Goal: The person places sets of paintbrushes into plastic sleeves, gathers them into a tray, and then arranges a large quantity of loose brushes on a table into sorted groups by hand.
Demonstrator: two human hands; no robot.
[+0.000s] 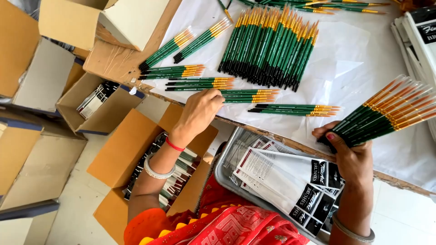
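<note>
My left hand (200, 111) rests fingers-down on a small set of green-handled paintbrushes (247, 95) lying on the white sheet (345, 50). My right hand (349, 154) grips a fanned bundle of the same green brushes with orange ferrules (390, 111), held above the table's near edge. More small sets of brushes (181, 71) lie in a column to the left of my left hand, and another set (295, 110) lies between my hands. A large pile of brushes (270, 45) sits farther back.
A grey tray (222, 170) on my lap holds clear sleeves with black-and-white cards (290, 179). Open cardboard boxes (104, 106) stand on the floor at left, one beneath my arm holding packed brush sets (177, 174). Stacked packs (420, 36) lie at the far right.
</note>
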